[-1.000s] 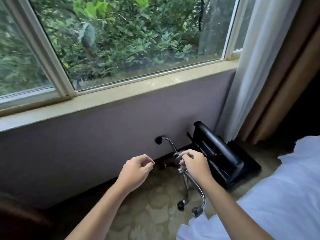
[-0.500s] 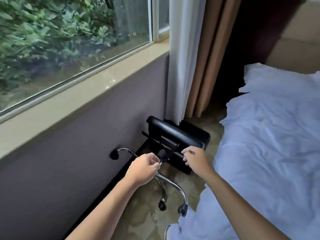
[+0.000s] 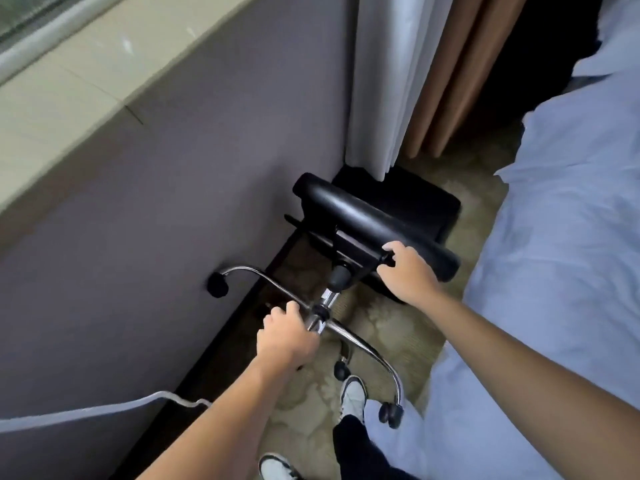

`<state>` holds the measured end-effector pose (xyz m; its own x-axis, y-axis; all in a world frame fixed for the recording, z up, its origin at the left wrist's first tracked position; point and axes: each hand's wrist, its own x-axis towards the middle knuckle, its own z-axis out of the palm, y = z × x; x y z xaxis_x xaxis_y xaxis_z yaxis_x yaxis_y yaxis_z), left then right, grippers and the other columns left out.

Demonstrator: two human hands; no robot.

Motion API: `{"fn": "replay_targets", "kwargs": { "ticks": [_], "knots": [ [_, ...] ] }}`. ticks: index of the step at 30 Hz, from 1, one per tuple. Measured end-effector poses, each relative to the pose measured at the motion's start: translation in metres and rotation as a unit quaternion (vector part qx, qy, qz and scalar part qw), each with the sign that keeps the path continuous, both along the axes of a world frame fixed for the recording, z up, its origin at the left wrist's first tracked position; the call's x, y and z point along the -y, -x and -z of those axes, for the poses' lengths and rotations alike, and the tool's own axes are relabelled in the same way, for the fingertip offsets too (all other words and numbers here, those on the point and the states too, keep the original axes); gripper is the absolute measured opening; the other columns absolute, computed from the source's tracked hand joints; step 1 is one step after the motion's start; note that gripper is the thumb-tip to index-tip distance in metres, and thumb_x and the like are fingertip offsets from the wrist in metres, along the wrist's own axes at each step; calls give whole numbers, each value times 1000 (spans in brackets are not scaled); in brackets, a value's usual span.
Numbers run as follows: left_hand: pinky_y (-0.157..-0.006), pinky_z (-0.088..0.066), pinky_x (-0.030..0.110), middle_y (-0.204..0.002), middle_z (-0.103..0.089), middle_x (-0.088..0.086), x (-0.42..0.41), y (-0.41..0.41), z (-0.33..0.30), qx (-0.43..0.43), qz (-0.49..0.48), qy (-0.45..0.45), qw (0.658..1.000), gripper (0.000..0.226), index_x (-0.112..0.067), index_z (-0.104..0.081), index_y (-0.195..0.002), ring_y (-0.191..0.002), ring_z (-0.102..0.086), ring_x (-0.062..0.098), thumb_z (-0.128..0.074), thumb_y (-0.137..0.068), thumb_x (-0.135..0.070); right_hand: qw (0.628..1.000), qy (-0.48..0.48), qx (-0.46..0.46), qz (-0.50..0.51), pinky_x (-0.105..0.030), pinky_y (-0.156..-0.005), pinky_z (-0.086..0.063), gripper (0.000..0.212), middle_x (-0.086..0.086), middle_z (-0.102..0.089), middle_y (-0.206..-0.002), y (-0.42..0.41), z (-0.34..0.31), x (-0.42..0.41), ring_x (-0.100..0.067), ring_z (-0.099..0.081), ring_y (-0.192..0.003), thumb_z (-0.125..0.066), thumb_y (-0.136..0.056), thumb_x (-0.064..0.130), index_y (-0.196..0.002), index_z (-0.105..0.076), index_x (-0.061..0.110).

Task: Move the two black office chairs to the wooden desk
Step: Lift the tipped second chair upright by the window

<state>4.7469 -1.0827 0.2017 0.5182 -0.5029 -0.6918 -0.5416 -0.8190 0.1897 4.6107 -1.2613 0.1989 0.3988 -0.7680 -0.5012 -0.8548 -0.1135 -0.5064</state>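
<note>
While the black office chair (image 3: 374,223) is lying tipped on its side on the carpet (image 3: 388,327), wedged in the narrow gap btwn the wall (image 3: 194,188) and the bed (image 3: 561,258), the person is taking hold of it w/ both hands. Seat is pointing away toward the curtains (image 3: 408,81); chrome base (image 3: 349,336) is sticking out toward the person, one caster touching the wall, others hanging over the floor by the person's shoes (image 3: 352,393). Left hand (image 3: 287,337) is clenching around the base hub/spoke where the gas column joins. Right hand (image 3: 405,275) is gripping the underside edge of the seat, fingers curling around the frame bar, just beside the seat pad. Only one chair showing; 2nd chair and the wooden desk aren't in view, so task looks to be barely starting.

Risks, my guess: when righting it, the seat may be swiveling on the column and twisting out of the right hand. Casters may be rolling or dropping onto the feet, which are close under the base. Tight gap, so a spoke may be scraping the wall or snagging the bedding. White cable (image 3: 104,410) trailing by the left forearm could be catching on a spoke too.
</note>
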Motion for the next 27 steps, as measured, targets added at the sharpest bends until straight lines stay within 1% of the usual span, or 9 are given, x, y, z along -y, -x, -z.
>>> {"fn": "replay_targets", "kwargs": {
  "ticks": [6, 9, 11, 13, 16, 18, 20, 24, 27],
  "knots": [
    [-96, -35, 42, -127, -47, 9, 33, -9, 101, 12, 76, -106, 991, 56, -18, -37, -129, -121, -44, 29, -54, -83, -43, 997, 49, -58, -34, -43, -93, -39, 59, -10, -41, -139, -11, 83, 38, -29, -35, -127, -55, -85, 23, -141, -35, 25],
    [-78, -46, 39, -99, -59, 6, 35, -3, 139, -12, 23, -90, 996, 42, -17, -42, -114, -94, -57, 29, -57, -79, -36, 980, 103, -124, -119, -49, -106, -28, 76, -15, -23, -152, -29, 118, 55, -32, -14, -140, -60, -82, 26, -147, -21, 24],
    [-63, -44, 36, -77, -55, 1, 32, 2, 152, 7, -15, -49, 999, 36, -17, -42, -100, -71, -53, 26, -62, -72, -31, 967, 123, -169, -147, -53, -113, -19, 89, -18, -9, -157, -43, 139, 74, -35, 0, -145, -64, -81, 31, -150, -9, 25],
    [-60, -41, 34, -69, -51, -2, 32, 4, 154, 20, -14, -27, 999, 34, -19, -38, -92, -66, -50, 26, -61, -68, -29, 959, 140, -200, -145, -55, -115, -11, 100, -20, -1, -159, -53, 157, 97, -37, 7, -146, -67, -80, 35, -152, 1, 27],
    [-61, -47, 35, -70, -56, 0, 29, 4, 154, 1, -19, -14, 1000, 35, -20, -37, -91, -69, -57, 28, -48, -62, -36, 958, 103, -232, -131, -57, -113, -16, 113, -21, -12, -156, -67, 178, 129, -39, -6, -144, -73, -73, 35, -152, 7, 29],
    [-61, -50, 35, -68, -57, -2, 26, 5, 159, -5, -17, -7, 1000, 33, -21, -37, -90, -69, -60, 27, -45, -61, -34, 964, 92, -228, -103, -54, -104, -28, 114, -21, -33, -143, -68, 188, 137, -40, -30, -131, -76, -67, 34, -151, 1, 32],
    [-60, -50, 33, -65, -54, -5, 25, 3, 164, 3, -14, -12, 1000, 28, -21, -38, -89, -68, -59, 27, -48, -62, -25, 964, 115, -223, -91, -52, -96, -34, 108, -19, -45, -129, -72, 196, 138, -39, -43, -116, -76, -63, 32, -148, -10, 32],
    [-59, -42, 30, -62, -45, -9, 24, 4, 166, 6, -9, -18, 1000, 29, -24, -35, -89, -66, -53, 25, -49, -64, -20, 958, 148, -227, -93, -49, -90, -37, 98, -18, -51, -118, -73, 200, 134, -37, -48, -106, -73, -61, 28, -143, -19, 30],
    [-63, -46, 32, -63, -47, -9, 25, 3, 165, -11, -22, -9, 1000, 29, -23, -37, -88, -73, -58, 27, -49, -62, -20, 954, 168, -232, -87, -46, -87, -38, 95, -18, -52, -116, -70, 201, 131, -37, -50, -102, -70, -62, 26, -143, -20, 30]
  ]
}}
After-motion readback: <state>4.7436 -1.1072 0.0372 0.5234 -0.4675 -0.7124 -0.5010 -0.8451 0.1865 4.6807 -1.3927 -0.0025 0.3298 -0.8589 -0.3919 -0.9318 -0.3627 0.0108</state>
